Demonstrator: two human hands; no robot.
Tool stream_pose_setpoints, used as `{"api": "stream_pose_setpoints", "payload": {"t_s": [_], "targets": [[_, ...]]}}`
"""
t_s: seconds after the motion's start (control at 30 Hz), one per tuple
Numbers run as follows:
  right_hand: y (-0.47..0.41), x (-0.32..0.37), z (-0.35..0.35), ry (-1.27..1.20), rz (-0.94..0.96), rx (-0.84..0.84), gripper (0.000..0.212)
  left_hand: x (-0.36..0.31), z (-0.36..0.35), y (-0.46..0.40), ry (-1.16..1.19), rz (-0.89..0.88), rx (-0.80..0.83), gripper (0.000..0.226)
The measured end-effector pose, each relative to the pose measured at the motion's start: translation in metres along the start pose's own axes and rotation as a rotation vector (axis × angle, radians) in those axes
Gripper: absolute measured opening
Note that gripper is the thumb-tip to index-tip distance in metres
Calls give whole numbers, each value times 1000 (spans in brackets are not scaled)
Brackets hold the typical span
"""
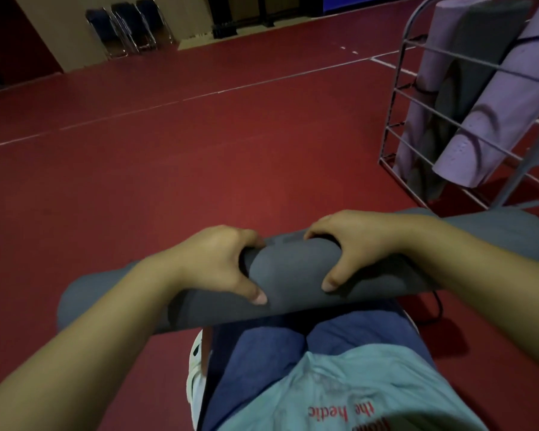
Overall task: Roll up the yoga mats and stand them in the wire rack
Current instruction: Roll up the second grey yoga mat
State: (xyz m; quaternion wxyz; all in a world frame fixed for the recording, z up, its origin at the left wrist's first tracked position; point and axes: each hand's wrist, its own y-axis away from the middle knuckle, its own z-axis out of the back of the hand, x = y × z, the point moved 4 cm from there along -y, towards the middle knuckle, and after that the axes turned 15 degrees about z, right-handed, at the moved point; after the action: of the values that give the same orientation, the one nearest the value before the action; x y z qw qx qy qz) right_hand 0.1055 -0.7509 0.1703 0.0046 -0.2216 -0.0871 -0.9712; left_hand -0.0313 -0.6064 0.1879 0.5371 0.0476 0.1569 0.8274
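Note:
A rolled grey yoga mat (287, 269) lies crosswise over my knees, its ends reaching left and right. My left hand (218, 259) grips the roll from the left of its middle, thumb on the near side and fingers curled over the top. My right hand (364, 241) grips it just to the right in the same way. The wire rack (417, 98) stands on the floor at the upper right. Inside it lean rolled purple mats (492, 126) and a grey mat (473, 66).
Red sports floor (199, 157) with white lines spreads ahead and to the left. Folded chairs (128, 26) lean against the far wall. A thin black cord (437, 309) lies on the floor by my right knee. A white shoe (195, 377) shows beside my left leg.

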Motion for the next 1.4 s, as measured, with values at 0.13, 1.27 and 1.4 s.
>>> {"api": "stream_pose_setpoints", "payload": {"t_s": [0.13, 1.27, 1.4], "targets": [[-6, -3, 12, -15, -50, 97, 78, 7, 4, -16, 181, 53, 118, 64], [-22, 28, 34, 312, -125, -166, 33, -4, 29, -27, -37, 7, -127, 52], [-18, 30, 19, 308, -140, -219, 31, 3, 35, -44, 52, 19, 6, 48]]}}
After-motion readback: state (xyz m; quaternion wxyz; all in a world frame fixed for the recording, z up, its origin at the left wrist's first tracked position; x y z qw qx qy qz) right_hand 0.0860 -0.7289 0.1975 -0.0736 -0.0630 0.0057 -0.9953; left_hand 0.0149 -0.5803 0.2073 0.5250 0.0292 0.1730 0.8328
